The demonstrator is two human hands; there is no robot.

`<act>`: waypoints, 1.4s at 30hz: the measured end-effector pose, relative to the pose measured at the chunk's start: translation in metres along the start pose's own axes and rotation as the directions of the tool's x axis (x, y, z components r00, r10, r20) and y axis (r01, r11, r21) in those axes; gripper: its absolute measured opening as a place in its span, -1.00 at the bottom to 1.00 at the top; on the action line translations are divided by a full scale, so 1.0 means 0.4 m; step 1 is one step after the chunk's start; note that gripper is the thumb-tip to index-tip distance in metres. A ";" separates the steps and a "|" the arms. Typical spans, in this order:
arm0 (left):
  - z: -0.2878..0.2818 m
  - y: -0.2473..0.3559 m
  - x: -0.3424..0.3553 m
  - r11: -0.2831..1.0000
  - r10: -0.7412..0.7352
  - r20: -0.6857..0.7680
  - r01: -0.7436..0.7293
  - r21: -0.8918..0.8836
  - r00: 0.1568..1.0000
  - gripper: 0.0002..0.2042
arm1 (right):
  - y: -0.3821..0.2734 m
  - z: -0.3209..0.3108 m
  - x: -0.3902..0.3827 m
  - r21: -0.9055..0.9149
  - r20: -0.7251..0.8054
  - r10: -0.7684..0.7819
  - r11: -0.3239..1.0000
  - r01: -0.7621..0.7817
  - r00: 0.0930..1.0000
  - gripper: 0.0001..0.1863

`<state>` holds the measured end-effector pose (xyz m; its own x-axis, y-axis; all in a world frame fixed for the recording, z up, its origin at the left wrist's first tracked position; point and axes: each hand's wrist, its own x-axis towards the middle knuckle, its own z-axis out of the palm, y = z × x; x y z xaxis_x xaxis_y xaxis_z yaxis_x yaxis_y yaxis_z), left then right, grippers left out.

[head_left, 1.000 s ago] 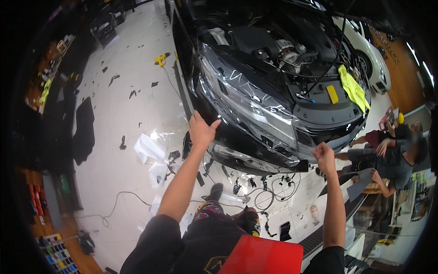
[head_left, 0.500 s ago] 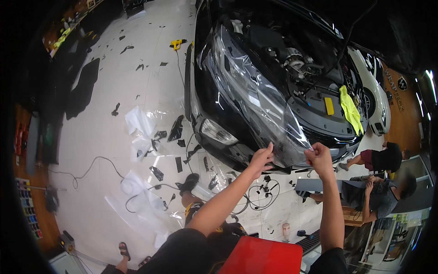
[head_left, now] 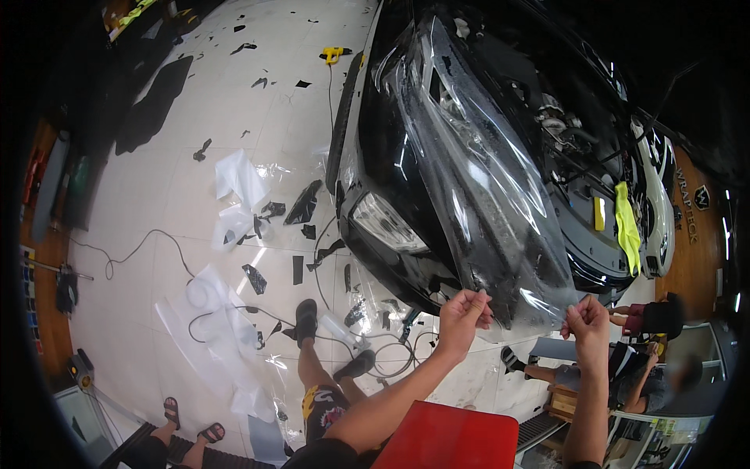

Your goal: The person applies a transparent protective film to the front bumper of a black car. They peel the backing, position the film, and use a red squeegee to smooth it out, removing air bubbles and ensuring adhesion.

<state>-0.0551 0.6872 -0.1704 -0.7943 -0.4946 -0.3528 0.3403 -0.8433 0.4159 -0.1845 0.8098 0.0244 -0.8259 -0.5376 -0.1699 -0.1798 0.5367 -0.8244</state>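
Note:
A large sheet of clear film (head_left: 508, 227) stretches over the headlight area at the front corner of a black car (head_left: 383, 176). Its near edge is pulled toward me between both hands. My left hand (head_left: 462, 316) pinches the film's lower left corner between thumb and fingers. At the lower right corner, my right hand (head_left: 587, 322) is closed on the film too. Glossy folds and streaks run along the sheet, and a headlight shows blurred through it. Left of the film, a lower lamp (head_left: 388, 222) in the bumper is uncovered.
A yellow heat gun (head_left: 334, 55) lies on the floor with its cord trailing nearby. Crumpled white backing sheets (head_left: 215, 336) and dark scraps litter the floor at left. A yellow block (head_left: 599, 213) and neon cloth (head_left: 626, 227) rest by the open engine bay. Other people are at lower right.
My left hand has gone from spread fingers to pinching the film. Both hands have come lower and farther right in the view, and the film is drawn out wider between them.

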 end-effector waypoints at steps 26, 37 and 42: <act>-0.048 -0.089 0.020 0.998 0.056 0.043 -0.056 -0.004 0.997 -0.79 | 0.065 -0.034 0.044 -0.050 0.113 0.039 0.998 -0.033 0.993 -0.75; -0.046 -0.058 0.019 0.998 0.053 0.067 -0.055 0.038 0.996 -0.76 | 0.013 -0.016 0.119 0.159 0.429 0.059 0.977 -0.139 0.902 -0.77; -0.055 -0.037 -0.010 0.999 0.043 0.084 -0.040 -0.032 0.996 -0.75 | -0.003 -0.002 0.111 0.016 0.341 0.152 0.986 -0.167 0.928 -0.73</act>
<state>-0.0457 0.6970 -0.1936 -0.8185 -0.5109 -0.2629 0.3881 -0.8290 0.4026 -0.2215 0.7860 0.0182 -0.6116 -0.6389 -0.4667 -0.0305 0.6085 -0.7930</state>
